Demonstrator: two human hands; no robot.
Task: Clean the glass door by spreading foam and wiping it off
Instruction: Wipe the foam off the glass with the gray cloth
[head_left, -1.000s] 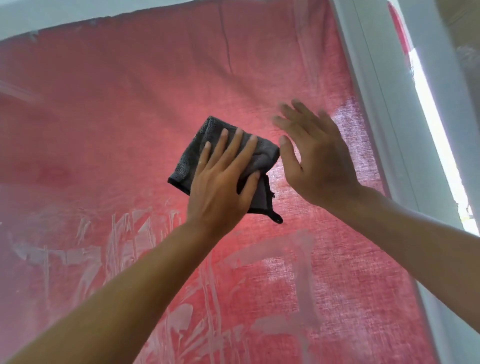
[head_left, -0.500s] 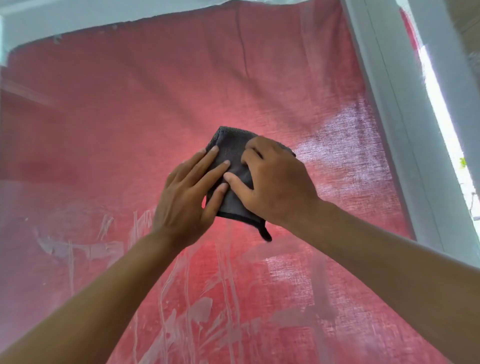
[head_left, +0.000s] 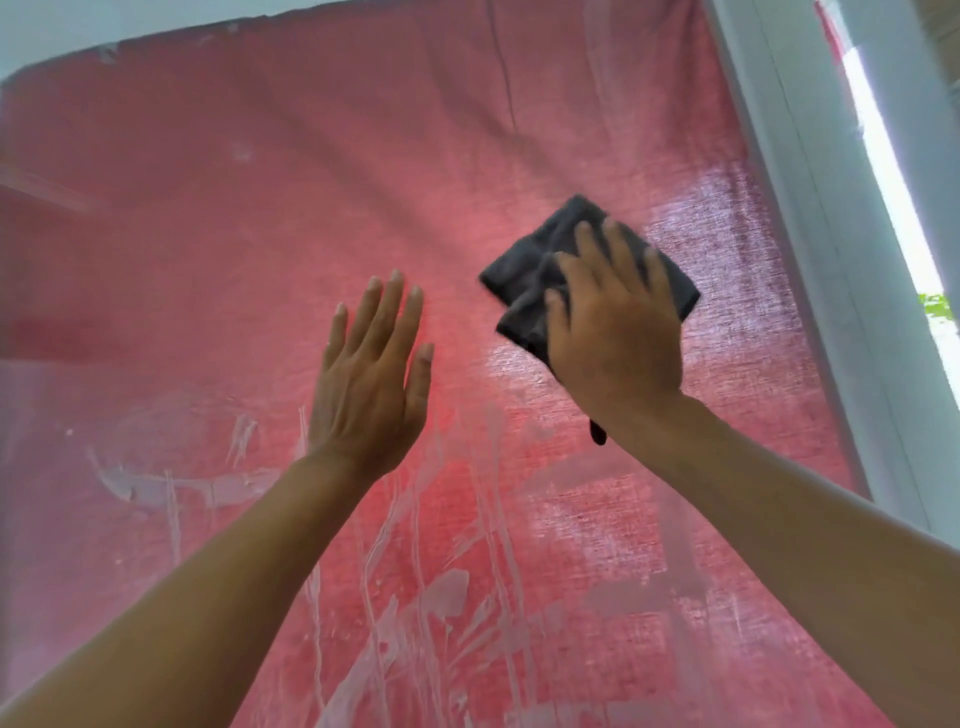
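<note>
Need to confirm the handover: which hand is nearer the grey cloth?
Right. The right hand lies flat on the grey cloth, pressing it to the glass; the left hand is open, apart, to its left.

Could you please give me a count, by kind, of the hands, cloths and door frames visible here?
Hands: 2, left hand and right hand
Cloths: 1, grey cloth
Door frames: 1, white frame
Total: 4

Backlit red curtain (head_left: 311, 208), white frame (head_left: 810, 208), bright daylight right.
</note>
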